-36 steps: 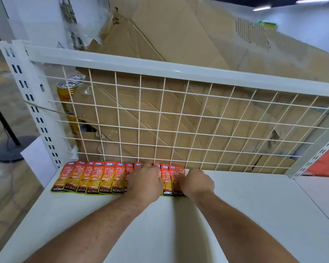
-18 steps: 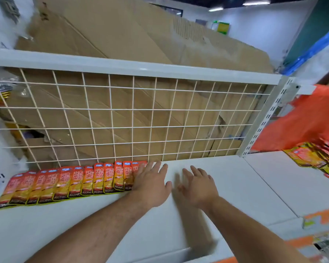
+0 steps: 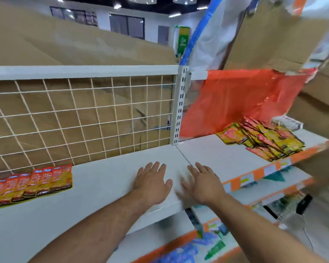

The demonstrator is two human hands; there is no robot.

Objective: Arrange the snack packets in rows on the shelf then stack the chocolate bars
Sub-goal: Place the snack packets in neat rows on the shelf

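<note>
A row of orange-and-yellow snack packets (image 3: 32, 184) lies flat on the white shelf (image 3: 106, 179) at the far left, against the wire grid. My left hand (image 3: 152, 182) hovers palm down over bare shelf to the right of that row, fingers spread and holding nothing. My right hand (image 3: 202, 184) is beside it near the seam between two shelf boards, also flat and empty, slightly blurred. A loose pile of red and yellow packets (image 3: 262, 139) sits on the neighbouring shelf at the right.
A white wire grid (image 3: 80, 120) backs the left shelf, with cardboard behind it. A slotted upright post (image 3: 179, 109) divides the two bays. Orange plastic sheet (image 3: 235, 99) hangs behind the pile. Lower shelves with orange price strips (image 3: 254, 175) lie below right.
Both hands have left the packet row and moved right across the shelf, fingers now spread. The view has swung right, bringing the loose packet pile on the neighbouring shelf into sight.
</note>
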